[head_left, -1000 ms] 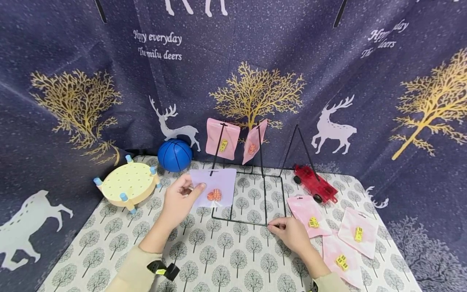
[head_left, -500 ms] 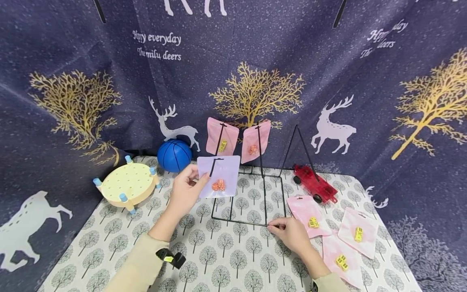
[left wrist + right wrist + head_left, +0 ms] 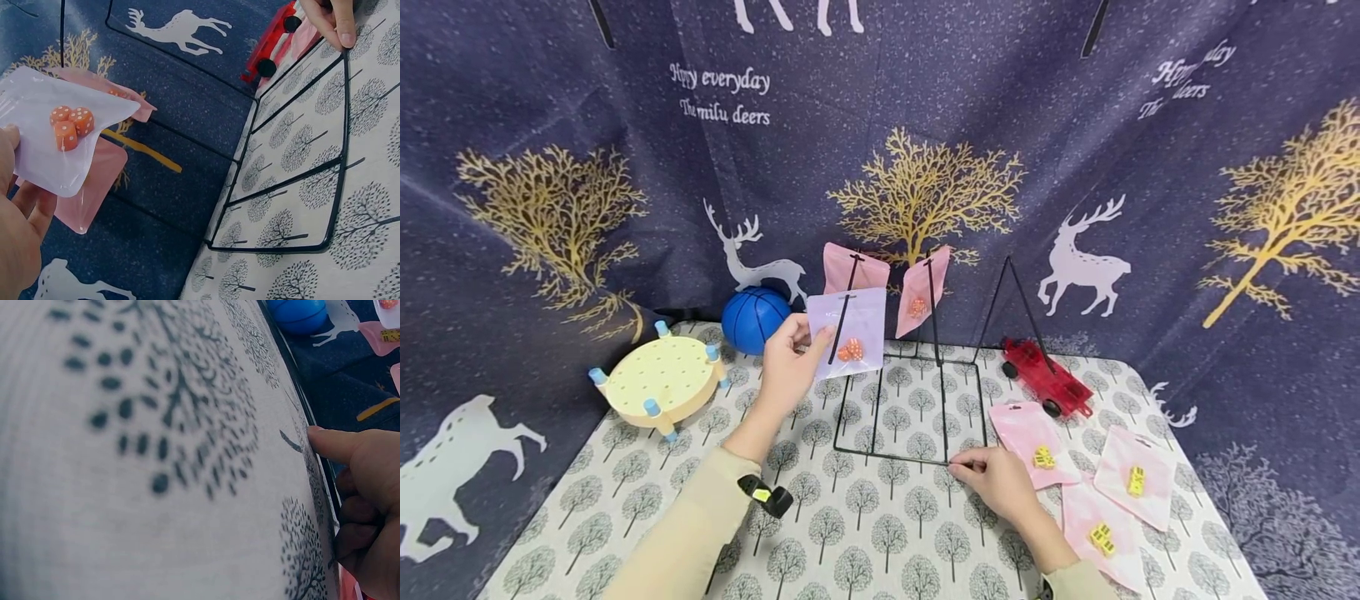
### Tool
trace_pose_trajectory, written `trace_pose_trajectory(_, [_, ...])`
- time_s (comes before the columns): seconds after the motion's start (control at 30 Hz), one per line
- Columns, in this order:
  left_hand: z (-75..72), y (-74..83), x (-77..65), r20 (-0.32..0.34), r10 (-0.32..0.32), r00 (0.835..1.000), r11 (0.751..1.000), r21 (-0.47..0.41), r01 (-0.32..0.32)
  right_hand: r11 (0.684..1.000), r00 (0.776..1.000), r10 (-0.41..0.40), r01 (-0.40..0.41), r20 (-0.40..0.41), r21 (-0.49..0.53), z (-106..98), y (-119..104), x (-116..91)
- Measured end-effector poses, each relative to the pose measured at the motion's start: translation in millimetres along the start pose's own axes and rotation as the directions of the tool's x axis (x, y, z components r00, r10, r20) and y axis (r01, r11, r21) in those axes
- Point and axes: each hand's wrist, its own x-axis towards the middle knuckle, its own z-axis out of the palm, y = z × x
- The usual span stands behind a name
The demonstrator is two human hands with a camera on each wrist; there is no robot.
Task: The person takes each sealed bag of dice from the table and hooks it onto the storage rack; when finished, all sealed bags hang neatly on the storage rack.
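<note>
My left hand (image 3: pixel 792 358) pinches the left edge of a purple zip pouch (image 3: pixel 868 321) between thumb and fingers. Orange dice (image 3: pixel 72 128) show through the pouch. A black rod of the wire display rack (image 3: pixel 891 457) meets the pouch's top slot, and its front end juts out before the pouch. Behind it hangs a pink pouch (image 3: pixel 842 271), partly covered. Another pink pouch (image 3: pixel 917 287) with orange dice hangs on the middle rod. My right hand (image 3: pixel 996 483) grips the front wire of the rack's base with thumb and forefinger, low at the tablecloth.
Several pink pouches with yellow dice, one of them a front pouch (image 3: pixel 1120 567), lie at the right. Behind them is a red toy car chassis (image 3: pixel 1048 377). A blue ball (image 3: pixel 756 321) and a yellow pegged disc (image 3: pixel 662 375) stand left. A patterned dark curtain (image 3: pixel 880 83) hangs behind.
My left hand has moved up and away from me, carrying the purple pouch back along the rod, over the rear pink pouch. The middle pink pouch swings. My right hand stays put.
</note>
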Motion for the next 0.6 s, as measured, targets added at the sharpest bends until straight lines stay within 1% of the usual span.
trace_pose_trajectory(0.1, [1.5,6.7,5.4,-0.006,0.011,1.000,1.000,0.001,-0.011,1.000,1.000,-0.001,0.001,-0.003,0.002,0,0,0])
trace_pose_trajectory(0.13, [2.5,5.8,7.5,-0.008,0.011,1.000,1.000,0.001,-0.011,1.000,1.000,-0.001,0.001,-0.003,0.003,0,0,0])
trace_pose_trajectory(0.2, [4.9,-0.2,12.0,-0.012,0.013,1.000,1.000,0.000,-0.013,1.000,1.000,-0.004,0.004,-0.007,0.002,0,0,0])
trace_pose_trajectory(0.4, [13.3,-24.4,26.4,-0.043,0.027,0.999,0.997,0.079,-0.024,1.000,1.000,-0.007,0.006,-0.011,-0.006,1,1,0])
trace_pose_trajectory(0.6, [17.7,-30.6,38.1,-0.057,0.041,0.998,0.993,0.111,-0.035,1.000,1.000,-0.014,0.014,-0.013,-0.013,0,1,-1])
